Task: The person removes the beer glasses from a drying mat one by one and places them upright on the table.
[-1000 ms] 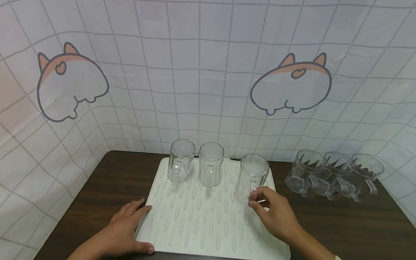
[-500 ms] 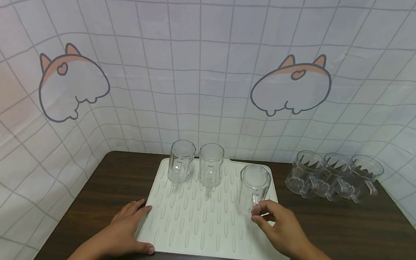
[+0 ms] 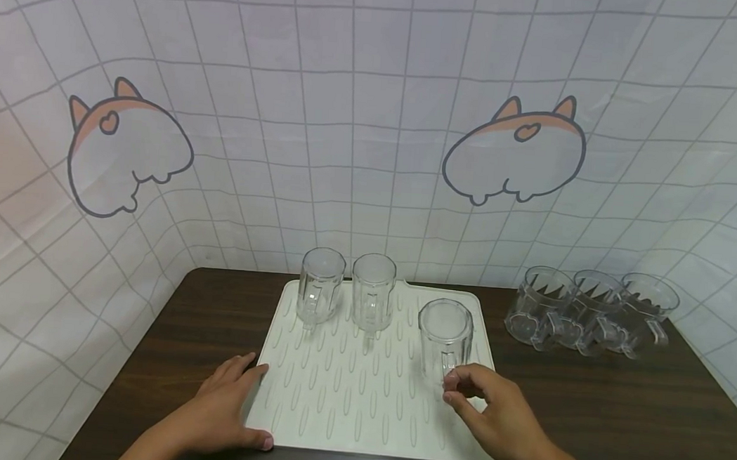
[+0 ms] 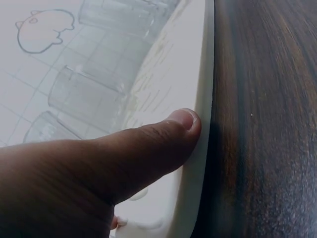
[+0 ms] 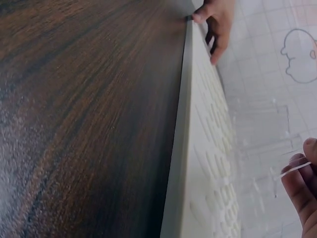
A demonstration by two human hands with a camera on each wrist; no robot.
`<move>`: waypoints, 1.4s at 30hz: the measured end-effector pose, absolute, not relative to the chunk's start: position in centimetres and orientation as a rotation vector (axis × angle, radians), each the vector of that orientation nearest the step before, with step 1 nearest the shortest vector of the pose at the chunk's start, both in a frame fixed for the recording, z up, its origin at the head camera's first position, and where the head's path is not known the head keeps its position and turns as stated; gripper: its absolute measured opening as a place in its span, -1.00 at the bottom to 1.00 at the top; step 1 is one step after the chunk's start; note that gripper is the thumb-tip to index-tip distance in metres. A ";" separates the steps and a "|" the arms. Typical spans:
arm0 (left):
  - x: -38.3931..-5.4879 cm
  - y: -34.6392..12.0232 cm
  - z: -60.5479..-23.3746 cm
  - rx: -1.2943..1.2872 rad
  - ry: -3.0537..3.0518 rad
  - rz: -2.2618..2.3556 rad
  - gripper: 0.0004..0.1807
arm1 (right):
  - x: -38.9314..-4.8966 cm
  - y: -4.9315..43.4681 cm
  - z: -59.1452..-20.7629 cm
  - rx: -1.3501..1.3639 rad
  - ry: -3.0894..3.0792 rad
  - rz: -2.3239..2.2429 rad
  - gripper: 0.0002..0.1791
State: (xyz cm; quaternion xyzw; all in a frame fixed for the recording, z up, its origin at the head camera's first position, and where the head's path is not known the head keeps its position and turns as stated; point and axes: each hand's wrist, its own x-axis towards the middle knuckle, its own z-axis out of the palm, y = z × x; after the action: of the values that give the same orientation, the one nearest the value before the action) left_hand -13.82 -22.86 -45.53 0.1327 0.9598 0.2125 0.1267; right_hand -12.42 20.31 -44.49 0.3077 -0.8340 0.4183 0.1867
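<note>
My right hand (image 3: 499, 414) pinches the lower handle of a clear glass mug (image 3: 445, 326) between thumb and fingers, over the right part of a white ridged drying mat (image 3: 346, 390). In the right wrist view the fingers (image 5: 297, 191) close on the thin, clear edge of the handle. Two like mugs, a left one (image 3: 321, 283) and a middle one (image 3: 373, 291), stand at the mat's back, handles toward me. At the mat's front left corner rests my left hand (image 3: 221, 407), fingers spread, its thumb (image 4: 163, 136) along the front edge in the left wrist view.
Three more clear mugs (image 3: 540, 307) stand close together in a row at the back right, on the dark wooden table (image 3: 592, 405). Behind the table hangs a white gridded cloth (image 3: 319, 206) with cartoon animals, which also covers both sides.
The right hand has drawn the held mug toward the front of the mat, then slightly left. My left hand has stayed at the corner, and the other mugs stand where they were.
</note>
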 end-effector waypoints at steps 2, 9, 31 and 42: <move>-13.8 -22.8 -45.5 0.395 2.797 0.621 0.32 | -12.4 20.3 -44.6 0.881 -2.329 1.168 -0.78; -13.8 -22.5 -45.3 0.424 2.835 0.604 0.28 | -12.5 20.3 -44.9 0.907 -2.287 1.133 -0.76; -14.6 -16.5 -43.6 0.601 2.961 0.981 -0.17 | -12.5 19.8 -44.6 0.942 -2.294 1.166 -0.48; -15.0 -12.7 -43.0 0.751 2.871 1.146 -0.23 | -12.4 19.4 -44.2 0.948 -2.291 1.160 -0.56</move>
State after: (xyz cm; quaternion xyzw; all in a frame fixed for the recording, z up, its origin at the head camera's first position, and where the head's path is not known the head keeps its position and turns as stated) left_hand -15.02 -12.73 -43.03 0.2361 0.9024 0.3600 -0.0199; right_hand -12.43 19.42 -44.18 0.3392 -0.8200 0.4150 0.2007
